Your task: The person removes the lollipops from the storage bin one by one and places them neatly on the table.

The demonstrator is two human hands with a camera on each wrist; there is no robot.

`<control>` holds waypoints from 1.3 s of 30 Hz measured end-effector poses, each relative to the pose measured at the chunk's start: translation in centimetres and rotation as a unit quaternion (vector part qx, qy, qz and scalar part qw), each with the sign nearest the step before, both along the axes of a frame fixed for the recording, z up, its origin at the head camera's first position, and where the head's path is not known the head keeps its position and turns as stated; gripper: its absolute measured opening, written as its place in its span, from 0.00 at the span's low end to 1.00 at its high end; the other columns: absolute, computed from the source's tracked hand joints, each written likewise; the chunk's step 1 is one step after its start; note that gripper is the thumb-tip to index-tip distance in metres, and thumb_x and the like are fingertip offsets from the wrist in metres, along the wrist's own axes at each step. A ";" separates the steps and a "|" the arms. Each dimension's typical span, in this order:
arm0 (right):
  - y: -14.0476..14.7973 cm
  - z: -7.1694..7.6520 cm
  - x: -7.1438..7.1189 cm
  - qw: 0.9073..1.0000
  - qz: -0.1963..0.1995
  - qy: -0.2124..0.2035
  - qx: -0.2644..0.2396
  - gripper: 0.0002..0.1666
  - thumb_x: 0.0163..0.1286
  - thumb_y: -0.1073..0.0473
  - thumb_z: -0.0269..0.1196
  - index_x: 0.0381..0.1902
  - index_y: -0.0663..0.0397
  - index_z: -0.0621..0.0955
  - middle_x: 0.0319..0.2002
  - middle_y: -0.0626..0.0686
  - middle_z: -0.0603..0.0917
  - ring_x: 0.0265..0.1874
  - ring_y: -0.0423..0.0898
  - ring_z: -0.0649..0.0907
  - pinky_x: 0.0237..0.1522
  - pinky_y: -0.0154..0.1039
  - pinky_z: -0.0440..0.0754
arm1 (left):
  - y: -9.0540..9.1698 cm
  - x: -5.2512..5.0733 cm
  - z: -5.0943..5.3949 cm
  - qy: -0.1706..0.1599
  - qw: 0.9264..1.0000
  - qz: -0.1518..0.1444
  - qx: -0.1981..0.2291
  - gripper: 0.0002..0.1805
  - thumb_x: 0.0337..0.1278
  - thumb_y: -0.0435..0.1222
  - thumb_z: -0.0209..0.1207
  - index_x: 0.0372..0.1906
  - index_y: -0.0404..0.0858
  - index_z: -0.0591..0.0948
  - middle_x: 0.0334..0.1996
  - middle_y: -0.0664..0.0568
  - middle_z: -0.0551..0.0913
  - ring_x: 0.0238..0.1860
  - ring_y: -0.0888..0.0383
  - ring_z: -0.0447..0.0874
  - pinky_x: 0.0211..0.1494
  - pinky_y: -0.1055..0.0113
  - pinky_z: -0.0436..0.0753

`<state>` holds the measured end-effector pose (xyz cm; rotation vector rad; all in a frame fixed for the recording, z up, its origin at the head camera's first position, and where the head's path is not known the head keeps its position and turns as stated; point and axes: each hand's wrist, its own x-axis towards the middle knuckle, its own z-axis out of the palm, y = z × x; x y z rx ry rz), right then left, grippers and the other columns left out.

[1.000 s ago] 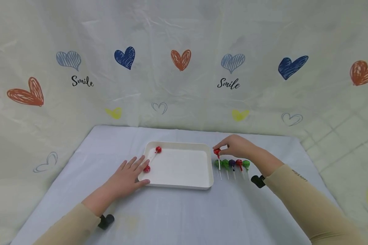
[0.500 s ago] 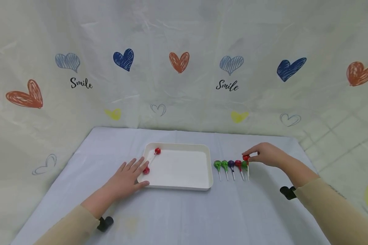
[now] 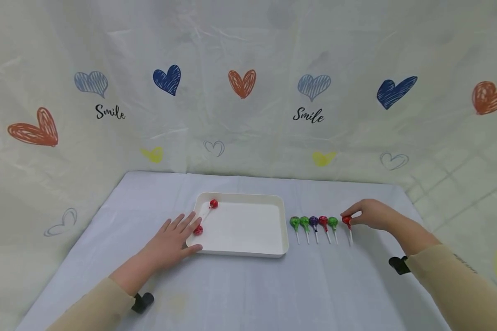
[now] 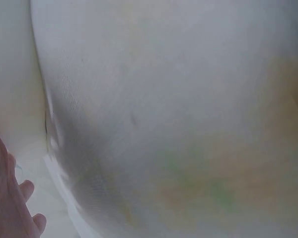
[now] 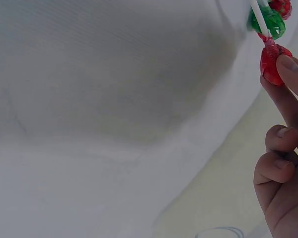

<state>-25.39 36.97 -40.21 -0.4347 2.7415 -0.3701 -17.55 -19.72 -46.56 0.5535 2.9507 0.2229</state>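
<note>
My right hand (image 3: 374,215) pinches the head of a red lollipop (image 3: 346,220) between thumb and forefinger, its white stick pointing toward me. In the right wrist view the same red lollipop (image 5: 272,64) shows between the fingertips. To its left runs a row of lollipops: green (image 3: 295,222), green (image 3: 304,222), purple (image 3: 313,221), red (image 3: 323,221) and green (image 3: 333,222). My left hand (image 3: 170,241) lies with spread fingers over the left edge of a white tray (image 3: 244,252). Two red lollipops, one at the back (image 3: 213,203) and one by the fingers (image 3: 198,230), lie inside the tray.
A white cloth (image 3: 248,294) covers the table. Behind it hangs a pale backdrop (image 3: 248,41) printed with hearts and "Smile". A black wrist camera (image 3: 142,302) sits under the left sleeve, another (image 3: 399,265) under the right.
My right hand has moved right with the red lollipop, from beside the tray, past the row, to its right end, and has lowered it there. The left hand stays in place.
</note>
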 end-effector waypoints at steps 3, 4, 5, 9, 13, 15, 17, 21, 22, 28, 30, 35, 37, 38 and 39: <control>0.0 -0.7 -0.2 1.000 -0.007 -0.005 0.004 0.17 0.64 0.58 0.70 0.51 0.50 0.87 0.50 0.58 0.86 0.56 0.65 0.77 0.57 0.65 0.73 | 0.0 0.0 0.0 0.001 1.000 -0.001 -0.001 0.48 0.62 0.67 0.51 0.80 0.48 0.53 0.80 0.49 0.47 0.78 0.41 0.43 0.76 0.38 0.44; 0.0 -0.9 -0.3 1.000 -0.009 -0.007 0.003 0.17 0.63 0.58 0.70 0.51 0.50 0.87 0.51 0.59 0.86 0.57 0.66 0.77 0.57 0.65 0.73 | 0.0 0.0 -0.1 0.001 1.000 -0.001 -0.001 0.48 0.62 0.67 0.51 0.80 0.48 0.53 0.80 0.50 0.47 0.78 0.41 0.43 0.76 0.38 0.44; 0.0 -1.0 -0.3 1.000 -0.010 -0.007 0.002 0.17 0.63 0.58 0.70 0.51 0.50 0.87 0.51 0.60 0.85 0.57 0.67 0.77 0.57 0.66 0.73 | 0.0 0.0 -0.1 0.001 1.000 -0.001 -0.001 0.49 0.61 0.67 0.51 0.80 0.48 0.52 0.80 0.50 0.47 0.78 0.41 0.43 0.76 0.39 0.44; -0.2 -1.3 -0.5 1.000 -0.007 -0.010 -0.003 0.17 0.64 0.58 0.69 0.51 0.51 0.87 0.52 0.61 0.85 0.58 0.68 0.76 0.58 0.66 0.72 | 0.0 0.0 0.0 0.001 1.000 0.000 -0.001 0.49 0.62 0.67 0.51 0.80 0.48 0.52 0.80 0.50 0.46 0.78 0.41 0.42 0.76 0.38 0.43; -0.4 -1.4 -0.3 1.000 -0.006 -0.013 -0.010 0.17 0.65 0.59 0.68 0.52 0.51 0.87 0.53 0.62 0.84 0.58 0.69 0.75 0.58 0.67 0.71 | 0.1 0.1 0.1 0.001 1.000 -0.002 -0.001 0.48 0.62 0.66 0.52 0.80 0.47 0.52 0.80 0.49 0.46 0.78 0.41 0.43 0.76 0.38 0.44; -0.4 -1.5 -0.2 1.000 -0.008 -0.014 -0.011 0.17 0.66 0.60 0.67 0.52 0.52 0.87 0.53 0.62 0.84 0.58 0.69 0.75 0.58 0.67 0.72 | 0.1 0.1 0.2 0.001 1.000 -0.002 -0.002 0.48 0.62 0.66 0.52 0.80 0.47 0.52 0.80 0.50 0.46 0.78 0.41 0.43 0.76 0.39 0.44; -0.4 -1.7 -0.2 1.000 -0.011 -0.016 -0.011 0.17 0.66 0.61 0.67 0.52 0.52 0.87 0.53 0.62 0.84 0.58 0.69 0.75 0.57 0.67 0.72 | 0.2 0.1 0.2 0.002 1.000 -0.003 -0.003 0.48 0.62 0.66 0.52 0.80 0.47 0.53 0.80 0.49 0.47 0.78 0.41 0.43 0.76 0.39 0.44; -0.3 -1.9 -0.1 1.000 -0.013 -0.015 -0.014 0.18 0.66 0.61 0.66 0.54 0.51 0.86 0.54 0.62 0.83 0.59 0.69 0.75 0.57 0.66 0.73 | 0.1 0.1 0.1 0.003 1.000 -0.002 -0.004 0.48 0.62 0.66 0.52 0.80 0.47 0.53 0.80 0.49 0.47 0.78 0.41 0.43 0.76 0.38 0.44; -0.4 -1.9 0.0 1.000 -0.012 -0.014 -0.016 0.18 0.66 0.61 0.66 0.54 0.51 0.86 0.55 0.62 0.83 0.59 0.69 0.75 0.57 0.66 0.73 | 0.0 0.1 0.0 0.004 1.000 -0.001 -0.005 0.48 0.62 0.66 0.52 0.80 0.47 0.53 0.80 0.49 0.47 0.78 0.41 0.43 0.76 0.38 0.44; -0.4 -1.4 0.1 1.000 -0.011 -0.001 -0.022 0.20 0.67 0.60 0.66 0.57 0.52 0.84 0.58 0.62 0.81 0.58 0.67 0.75 0.54 0.63 0.76 | -0.1 0.0 -0.1 0.006 1.000 -0.001 -0.003 0.48 0.61 0.66 0.52 0.80 0.48 0.53 0.80 0.49 0.47 0.78 0.41 0.43 0.75 0.38 0.44; -0.5 -1.1 0.1 1.000 -0.014 0.000 -0.027 0.20 0.67 0.59 0.66 0.57 0.52 0.84 0.58 0.62 0.81 0.56 0.65 0.76 0.52 0.60 0.78 | -0.1 0.0 -0.1 0.006 1.000 -0.002 -0.002 0.48 0.62 0.66 0.52 0.80 0.48 0.53 0.80 0.49 0.47 0.78 0.41 0.43 0.75 0.38 0.44; -0.8 -0.2 0.1 0.999 -0.025 -0.006 -0.045 0.22 0.67 0.56 0.67 0.59 0.52 0.83 0.58 0.60 0.81 0.47 0.56 0.77 0.44 0.49 0.80 | 0.0 0.0 -0.2 0.002 1.000 -0.003 -0.001 0.48 0.62 0.66 0.51 0.80 0.47 0.52 0.80 0.49 0.47 0.78 0.41 0.43 0.76 0.38 0.43; -1.1 0.0 0.1 0.998 -0.029 -0.008 -0.046 0.22 0.68 0.55 0.67 0.59 0.51 0.83 0.58 0.59 0.81 0.45 0.53 0.76 0.41 0.46 0.80 | -0.1 0.0 -0.2 0.001 1.000 -0.003 -0.004 0.48 0.62 0.67 0.51 0.80 0.47 0.52 0.80 0.49 0.46 0.78 0.41 0.42 0.76 0.38 0.43; -1.3 0.2 0.1 0.998 -0.032 -0.009 -0.045 0.22 0.68 0.54 0.67 0.59 0.50 0.83 0.58 0.59 0.81 0.44 0.52 0.76 0.40 0.45 0.80 | -0.1 0.0 -0.3 0.001 1.000 -0.003 -0.004 0.49 0.62 0.67 0.51 0.80 0.47 0.52 0.80 0.49 0.46 0.78 0.41 0.42 0.76 0.38 0.43; -1.5 0.3 0.0 0.998 -0.032 -0.009 -0.046 0.23 0.68 0.53 0.66 0.60 0.50 0.83 0.58 0.59 0.81 0.44 0.52 0.76 0.40 0.44 0.80 | -0.1 0.0 -0.3 0.001 1.000 -0.003 -0.005 0.49 0.62 0.67 0.50 0.80 0.47 0.52 0.80 0.49 0.46 0.78 0.41 0.42 0.76 0.38 0.43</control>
